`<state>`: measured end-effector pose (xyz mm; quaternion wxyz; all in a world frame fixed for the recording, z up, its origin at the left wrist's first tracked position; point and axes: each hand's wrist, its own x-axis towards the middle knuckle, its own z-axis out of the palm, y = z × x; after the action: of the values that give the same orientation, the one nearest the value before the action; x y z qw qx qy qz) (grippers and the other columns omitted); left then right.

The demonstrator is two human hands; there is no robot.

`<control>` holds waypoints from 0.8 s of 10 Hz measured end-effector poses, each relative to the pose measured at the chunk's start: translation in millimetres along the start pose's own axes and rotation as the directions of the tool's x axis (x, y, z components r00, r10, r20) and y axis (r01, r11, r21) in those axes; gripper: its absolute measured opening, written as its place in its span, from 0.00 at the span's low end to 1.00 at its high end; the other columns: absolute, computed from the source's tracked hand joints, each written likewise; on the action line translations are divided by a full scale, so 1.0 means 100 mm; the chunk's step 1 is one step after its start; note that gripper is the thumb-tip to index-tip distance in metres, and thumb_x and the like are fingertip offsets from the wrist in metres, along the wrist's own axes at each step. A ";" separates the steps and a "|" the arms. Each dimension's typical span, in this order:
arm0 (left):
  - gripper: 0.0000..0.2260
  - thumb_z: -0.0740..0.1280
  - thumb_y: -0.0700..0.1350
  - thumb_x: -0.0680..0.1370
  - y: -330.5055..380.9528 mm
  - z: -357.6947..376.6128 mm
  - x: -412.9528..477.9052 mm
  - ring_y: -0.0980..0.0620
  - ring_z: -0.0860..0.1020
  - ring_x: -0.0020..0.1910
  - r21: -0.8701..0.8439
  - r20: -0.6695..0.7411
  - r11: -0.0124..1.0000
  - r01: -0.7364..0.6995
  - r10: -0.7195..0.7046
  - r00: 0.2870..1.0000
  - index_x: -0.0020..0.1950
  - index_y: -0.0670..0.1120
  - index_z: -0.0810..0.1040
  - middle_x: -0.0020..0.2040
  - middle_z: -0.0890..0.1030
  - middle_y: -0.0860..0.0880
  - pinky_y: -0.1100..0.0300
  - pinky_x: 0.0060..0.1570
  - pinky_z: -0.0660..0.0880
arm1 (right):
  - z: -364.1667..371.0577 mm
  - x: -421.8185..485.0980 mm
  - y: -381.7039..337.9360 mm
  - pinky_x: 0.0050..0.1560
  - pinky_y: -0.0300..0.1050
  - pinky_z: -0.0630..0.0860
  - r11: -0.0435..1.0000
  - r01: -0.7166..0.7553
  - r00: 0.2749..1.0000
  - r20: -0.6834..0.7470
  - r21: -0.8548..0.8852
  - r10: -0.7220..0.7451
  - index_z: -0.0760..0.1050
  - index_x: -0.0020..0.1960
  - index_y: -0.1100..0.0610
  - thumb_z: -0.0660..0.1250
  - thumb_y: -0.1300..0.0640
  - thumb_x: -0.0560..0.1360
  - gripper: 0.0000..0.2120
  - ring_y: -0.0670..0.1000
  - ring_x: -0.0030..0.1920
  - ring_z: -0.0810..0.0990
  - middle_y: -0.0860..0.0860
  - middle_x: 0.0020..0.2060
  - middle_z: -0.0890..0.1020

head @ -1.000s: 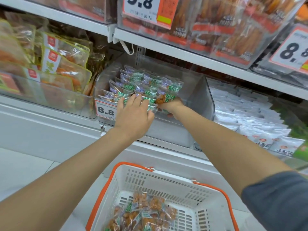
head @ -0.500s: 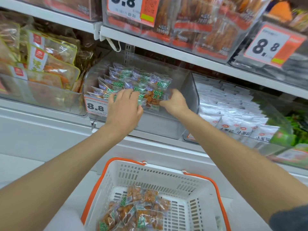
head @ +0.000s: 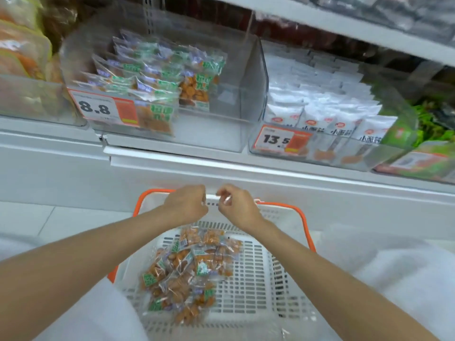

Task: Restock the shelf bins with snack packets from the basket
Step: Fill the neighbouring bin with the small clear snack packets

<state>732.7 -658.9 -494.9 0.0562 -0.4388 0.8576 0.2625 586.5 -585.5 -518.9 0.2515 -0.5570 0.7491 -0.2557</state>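
Shelf bin: clear plastic bin, tagged 8.8, is holding upright orange-and-green snack packets.
Left hand: hovering over the orange-rimmed white plastic basket, loosely curled, empty.
Basket load: more packets are lying heaped.
Right hand: hovering just beside, loosely curled, empty.

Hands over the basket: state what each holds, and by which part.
Nothing, as far as the blur allows: the left hand and right hand hover with loosely curled fingers over the far rim of the basket; the snack packets lie untouched inside.
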 end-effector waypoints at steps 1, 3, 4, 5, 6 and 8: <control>0.08 0.63 0.46 0.78 -0.08 0.26 0.02 0.50 0.77 0.46 0.118 0.168 0.993 0.001 -0.021 0.986 0.56 0.47 0.74 0.48 0.78 0.50 0.57 0.42 0.75 | 0.34 -0.09 0.60 0.49 0.43 0.75 0.968 -0.137 0.948 0.255 -0.211 0.190 0.77 0.58 0.56 0.67 0.60 0.74 0.12 0.51 0.48 0.77 0.51 0.51 0.80; 0.10 0.62 0.49 0.80 -0.16 0.44 0.12 0.49 0.78 0.46 0.213 0.262 0.977 0.025 -0.082 0.962 0.57 0.45 0.76 0.50 0.80 0.47 0.58 0.43 0.74 | 1.08 -0.34 1.21 0.70 0.48 0.68 0.953 -0.031 0.714 0.660 -0.302 0.233 0.60 0.77 0.53 0.78 0.51 0.68 0.43 0.56 0.71 0.68 0.54 0.74 0.66; 0.10 0.62 0.49 0.80 -0.17 0.48 0.16 0.49 0.78 0.46 0.226 0.281 0.973 0.038 -0.102 0.954 0.57 0.45 0.76 0.50 0.80 0.47 0.55 0.47 0.77 | 1.43 -0.48 1.24 0.76 0.57 0.56 0.916 0.040 0.702 0.664 -0.398 0.258 0.48 0.80 0.54 0.75 0.49 0.71 0.48 0.60 0.78 0.52 0.58 0.79 0.49; 0.08 0.63 0.48 0.79 -0.19 0.52 0.17 0.48 0.77 0.45 0.216 0.288 0.975 0.051 -0.114 0.951 0.53 0.45 0.76 0.50 0.80 0.47 0.53 0.49 0.77 | 1.66 -0.58 1.32 0.69 0.59 0.66 0.936 -0.091 0.708 0.639 -0.339 0.300 0.46 0.79 0.46 0.72 0.59 0.74 0.45 0.64 0.75 0.59 0.58 0.78 0.44; 0.07 0.63 0.47 0.78 -0.24 0.54 0.13 0.48 0.78 0.47 0.196 0.280 0.977 0.084 -0.138 0.950 0.52 0.45 0.76 0.51 0.79 0.47 0.52 0.51 0.77 | 1.75 -0.65 1.35 0.60 0.52 0.74 0.951 -0.234 0.776 0.551 -0.201 0.307 0.54 0.78 0.47 0.71 0.62 0.74 0.40 0.61 0.68 0.70 0.55 0.78 0.51; 0.07 0.63 0.47 0.78 -0.34 0.52 0.05 0.49 0.76 0.49 0.175 0.280 0.977 0.118 -0.165 0.946 0.52 0.45 0.75 0.53 0.78 0.47 0.52 0.51 0.75 | 1.52 -0.56 1.24 0.59 0.38 0.72 0.915 -0.396 0.813 0.493 0.078 0.310 0.68 0.73 0.53 0.70 0.51 0.76 0.27 0.53 0.63 0.76 0.52 0.66 0.76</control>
<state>749.3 -652.8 -554.8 0.2353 -0.4499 0.8239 0.2518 613.5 -516.0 -708.7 0.5169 -0.4283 0.7303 -0.1269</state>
